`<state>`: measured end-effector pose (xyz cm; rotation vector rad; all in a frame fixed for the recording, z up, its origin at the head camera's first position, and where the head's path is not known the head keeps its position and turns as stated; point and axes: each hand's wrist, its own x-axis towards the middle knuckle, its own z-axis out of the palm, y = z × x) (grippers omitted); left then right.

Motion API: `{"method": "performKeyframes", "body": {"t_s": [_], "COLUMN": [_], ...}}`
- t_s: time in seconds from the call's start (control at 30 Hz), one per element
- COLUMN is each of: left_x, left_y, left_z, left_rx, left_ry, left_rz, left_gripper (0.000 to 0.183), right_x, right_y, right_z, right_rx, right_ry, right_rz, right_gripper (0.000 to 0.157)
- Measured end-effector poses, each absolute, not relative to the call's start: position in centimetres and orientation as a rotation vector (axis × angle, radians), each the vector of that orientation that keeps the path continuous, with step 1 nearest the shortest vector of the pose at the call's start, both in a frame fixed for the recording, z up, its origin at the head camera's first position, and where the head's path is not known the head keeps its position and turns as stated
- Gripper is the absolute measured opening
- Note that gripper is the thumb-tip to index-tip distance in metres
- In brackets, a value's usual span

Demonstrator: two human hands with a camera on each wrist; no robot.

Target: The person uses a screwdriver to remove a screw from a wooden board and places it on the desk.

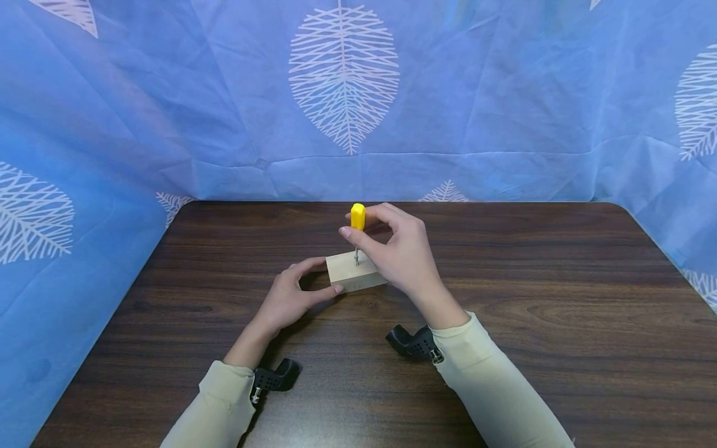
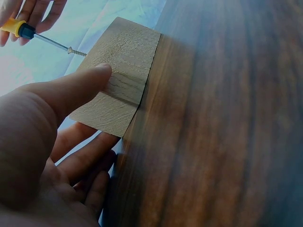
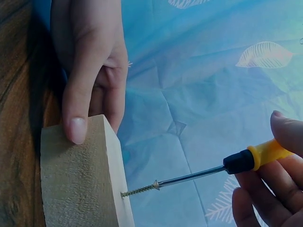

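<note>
A pale wooden block lies on the dark table. My left hand grips its left end, thumb on the near side and fingers behind. From the block's top face a screw stands up, its tip in the wood and most of its thread showing. The screwdriver, with a yellow handle and black collar, is upright over it, its shaft tip at the screw head. My right hand pinches the yellow handle between thumb and fingers. In the left wrist view the block hides the tips of the left fingers.
The brown wood-grain table spreads around both hands. Behind it and at the sides hangs a blue cloth with white leaf prints. Black wrist mounts sit at both sleeve cuffs, close over the tabletop.
</note>
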<state>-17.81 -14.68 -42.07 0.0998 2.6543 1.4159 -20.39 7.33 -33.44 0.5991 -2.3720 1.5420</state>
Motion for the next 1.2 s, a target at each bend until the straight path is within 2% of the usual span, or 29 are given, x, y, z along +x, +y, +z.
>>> {"method": "performKeyframes", "body": {"t_s": [0.13,0.6,1.2], "left_x": [-17.77,-17.86,-17.82], "left_y": [-14.68,-14.66,-14.59], "left_z": [-42.07,-42.18,-42.14], "left_rx": [0.101,0.098,0.112], "left_ry": [2.651,2.651,2.662], "left_rz": [1.418,1.42,1.422], "left_gripper": [0.07,0.071,0.068], "right_x": [-20.28,-20.05,-20.01], "right_y": [7.31,7.14,7.07], "right_z": [-33.26,-33.13,-33.26], "right_rx": [0.535,0.512,0.573], "right_ry": [-2.392,-2.376,-2.364], "right_rz": [1.567,1.606,1.6], "right_gripper": [0.035,0.021,0.016]}}
